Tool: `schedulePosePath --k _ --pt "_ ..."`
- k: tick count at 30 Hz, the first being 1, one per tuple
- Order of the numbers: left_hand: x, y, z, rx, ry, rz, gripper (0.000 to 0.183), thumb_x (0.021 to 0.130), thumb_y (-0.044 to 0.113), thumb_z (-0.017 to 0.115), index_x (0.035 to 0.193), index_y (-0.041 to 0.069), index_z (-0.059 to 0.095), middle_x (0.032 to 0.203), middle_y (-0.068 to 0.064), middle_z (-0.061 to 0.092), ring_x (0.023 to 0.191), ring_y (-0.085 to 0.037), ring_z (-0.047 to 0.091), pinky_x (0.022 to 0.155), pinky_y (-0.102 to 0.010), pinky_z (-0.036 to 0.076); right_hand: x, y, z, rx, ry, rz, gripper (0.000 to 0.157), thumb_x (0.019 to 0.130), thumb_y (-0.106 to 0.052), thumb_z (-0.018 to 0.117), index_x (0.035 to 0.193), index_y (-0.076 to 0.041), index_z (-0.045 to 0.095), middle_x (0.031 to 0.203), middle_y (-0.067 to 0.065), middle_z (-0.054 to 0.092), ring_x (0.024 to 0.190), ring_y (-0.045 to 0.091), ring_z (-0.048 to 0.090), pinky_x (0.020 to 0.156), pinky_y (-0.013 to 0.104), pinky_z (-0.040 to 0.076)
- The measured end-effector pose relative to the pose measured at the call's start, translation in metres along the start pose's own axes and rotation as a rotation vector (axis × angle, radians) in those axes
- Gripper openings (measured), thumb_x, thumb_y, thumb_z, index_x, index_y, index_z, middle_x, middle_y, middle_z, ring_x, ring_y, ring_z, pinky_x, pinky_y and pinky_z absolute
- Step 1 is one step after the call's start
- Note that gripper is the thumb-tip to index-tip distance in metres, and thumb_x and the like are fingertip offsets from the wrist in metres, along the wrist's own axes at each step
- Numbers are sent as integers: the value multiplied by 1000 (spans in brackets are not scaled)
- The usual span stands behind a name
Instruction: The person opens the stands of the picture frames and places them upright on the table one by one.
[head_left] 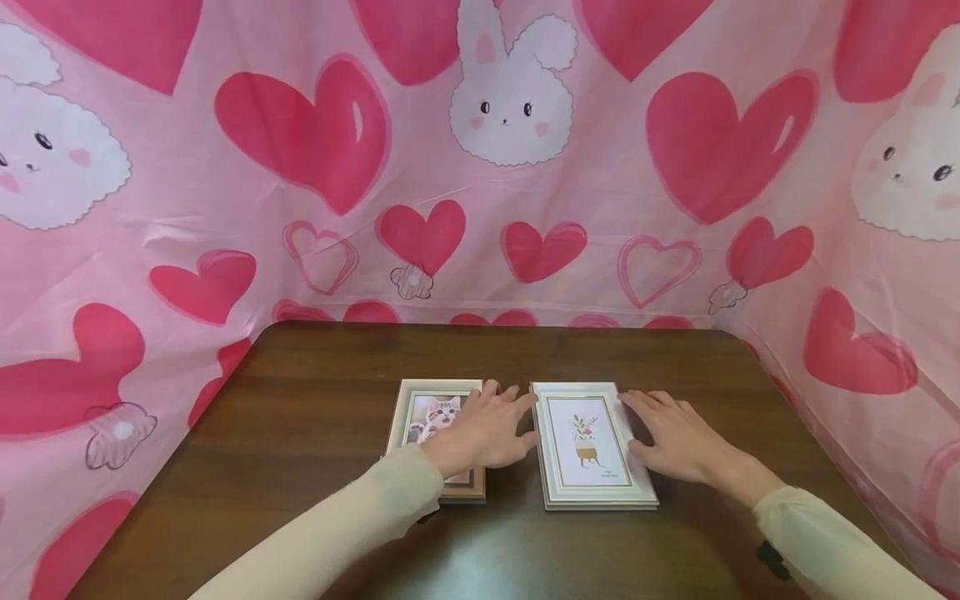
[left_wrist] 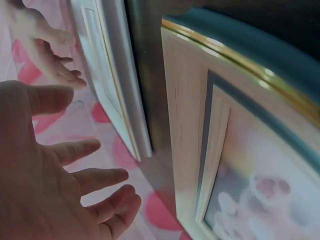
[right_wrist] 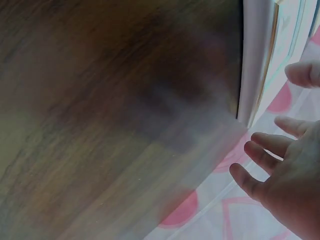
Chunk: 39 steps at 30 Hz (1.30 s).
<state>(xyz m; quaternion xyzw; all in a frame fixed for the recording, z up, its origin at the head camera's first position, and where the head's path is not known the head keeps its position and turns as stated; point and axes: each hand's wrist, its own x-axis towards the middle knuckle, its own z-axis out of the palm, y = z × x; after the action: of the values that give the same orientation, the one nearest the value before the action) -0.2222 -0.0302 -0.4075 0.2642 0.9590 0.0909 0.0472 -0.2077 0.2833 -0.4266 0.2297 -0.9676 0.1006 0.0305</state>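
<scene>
A white picture frame point(head_left: 588, 442) with a print of flowers in a pot lies face up on the table. Left of it lies a pale picture frame point(head_left: 431, 417) with gold edging and a kitten picture, its right side partly hidden by my left hand point(head_left: 491, 429). That hand is held palm down with fingers spread, between the two frames, thumb and fingertips near the white frame's left edge. My right hand point(head_left: 678, 437) hovers along the white frame's right edge, fingers extended. Both wrist views show relaxed fingers gripping nothing; whether any fingertip touches the white frame I cannot tell.
The dark brown wooden table point(head_left: 322, 400) has rounded far corners. Behind it and at both sides hangs a pink cloth point(head_left: 480, 192) printed with hearts and rabbit faces.
</scene>
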Motion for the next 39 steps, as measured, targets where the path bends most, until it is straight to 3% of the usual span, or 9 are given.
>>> schedulePosePath --k 17,28,39 --pt "6 4 16 -43 -112 38 68 96 60 65 155 28 53 159 -10 50 133 -30 46 108 -49 40 -5 4 2 124 -79 16 66 89 -29 75 146 -4 53 145 21 58 136 46 45 104 70 33" --pt "6 3 21 -52 -97 61 74 91 61 72 154 26 53 160 1 49 136 -27 42 104 -45 37 -5 1 3 154 -98 25 70 84 -30 77 146 -6 54 153 24 50 139 49 39 106 72 31" --pt "8 2 23 -74 -109 64 73 91 61 71 153 27 51 161 3 46 143 -29 36 107 -48 33 -5 5 8 178 -122 37 75 81 -30 80 148 -9 52 147 17 56 134 43 42 99 66 34"
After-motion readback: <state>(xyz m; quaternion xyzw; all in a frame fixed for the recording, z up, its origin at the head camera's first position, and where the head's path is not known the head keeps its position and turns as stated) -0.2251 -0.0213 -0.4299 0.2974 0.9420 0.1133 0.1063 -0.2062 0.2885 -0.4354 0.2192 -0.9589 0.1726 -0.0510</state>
